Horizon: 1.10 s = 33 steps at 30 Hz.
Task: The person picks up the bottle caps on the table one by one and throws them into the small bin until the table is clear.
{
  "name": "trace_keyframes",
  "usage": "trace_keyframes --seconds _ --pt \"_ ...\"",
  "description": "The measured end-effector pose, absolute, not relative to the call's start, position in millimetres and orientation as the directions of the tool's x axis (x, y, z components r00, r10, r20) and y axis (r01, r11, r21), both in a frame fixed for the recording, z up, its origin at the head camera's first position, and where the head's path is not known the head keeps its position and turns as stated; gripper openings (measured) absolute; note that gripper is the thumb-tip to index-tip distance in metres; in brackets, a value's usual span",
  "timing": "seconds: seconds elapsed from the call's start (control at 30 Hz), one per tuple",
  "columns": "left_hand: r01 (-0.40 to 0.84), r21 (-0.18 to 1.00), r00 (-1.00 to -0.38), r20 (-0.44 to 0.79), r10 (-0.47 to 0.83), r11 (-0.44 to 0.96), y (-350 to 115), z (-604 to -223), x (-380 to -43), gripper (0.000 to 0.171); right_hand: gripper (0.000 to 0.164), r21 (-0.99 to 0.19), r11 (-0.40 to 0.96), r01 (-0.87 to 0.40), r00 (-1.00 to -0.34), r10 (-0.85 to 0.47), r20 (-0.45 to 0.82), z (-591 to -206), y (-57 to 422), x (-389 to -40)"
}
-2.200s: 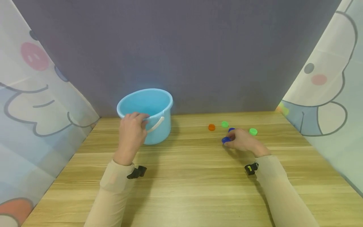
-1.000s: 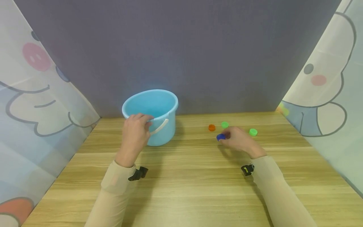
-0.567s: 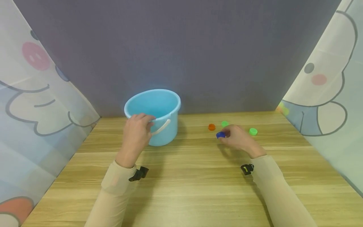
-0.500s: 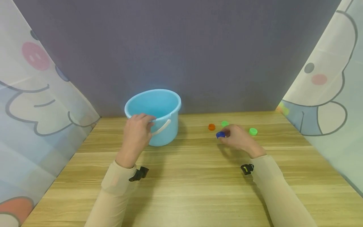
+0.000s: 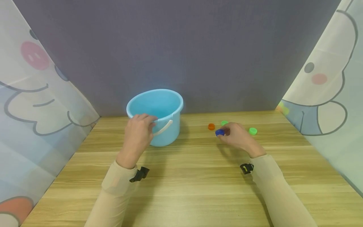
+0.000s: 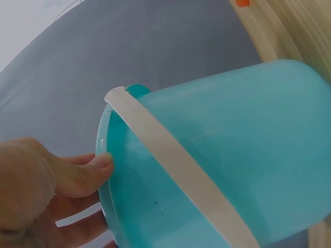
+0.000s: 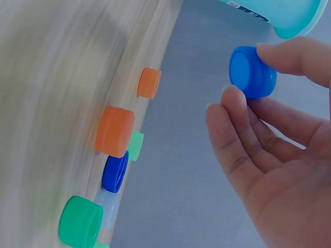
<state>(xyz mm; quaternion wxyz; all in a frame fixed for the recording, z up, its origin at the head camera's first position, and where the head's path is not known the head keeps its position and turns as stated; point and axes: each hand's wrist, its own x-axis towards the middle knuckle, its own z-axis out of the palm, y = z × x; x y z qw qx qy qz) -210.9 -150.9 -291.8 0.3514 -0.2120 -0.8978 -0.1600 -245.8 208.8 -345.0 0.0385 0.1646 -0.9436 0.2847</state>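
A light blue bucket [image 5: 167, 134] with a white handle [image 5: 164, 127] stands at the back left, its opening facing up. My left hand [image 5: 137, 137] grips its near rim; in the left wrist view the thumb [image 6: 88, 173] lies on the outer side and the fingers reach over to the other side. To the right, my right hand [image 5: 239, 138] pinches a blue bottle cap [image 5: 219, 132] between thumb and fingertips. The right wrist view shows this cap [image 7: 252, 72] held up, apart from the other caps.
Beyond the right hand lie an orange cap [image 5: 211, 126] and two green caps, one [image 5: 253, 131] to its right. Close up, orange caps [image 7: 115, 131], a dark blue cap [image 7: 115, 172] and a green cap [image 7: 80, 222] sit on the wooden table [image 5: 187, 189]. A grey panel [image 5: 198, 56] rises behind.
The bucket has shifted rightward with my left hand on its rim. My right hand has lifted the blue cap and moved slightly left and up.
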Motion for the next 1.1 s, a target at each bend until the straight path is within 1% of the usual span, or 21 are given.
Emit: trace_keyframes --seconds 0.2,0.53,1.1 --pt "0.502 0.137 -0.659 0.700 0.275 0.854 -150.9 -291.9 -210.4 0.018 0.044 -0.529 0.781 -0.332 -0.943 -0.285 0.171 -342.2 206.1 -244.7" --pt "0.521 0.122 -0.651 0.697 0.300 0.845 -147.2 -291.0 -207.6 0.018 0.043 -0.500 0.788 -0.359 -0.933 -0.288 0.215 -337.5 204.7 -241.1" --pt "0.530 0.113 -0.652 0.688 0.319 0.840 -141.8 -290.6 -203.5 0.018 0.042 -0.517 0.772 -0.369 -0.929 -0.288 0.233 -333.6 203.3 -237.8"
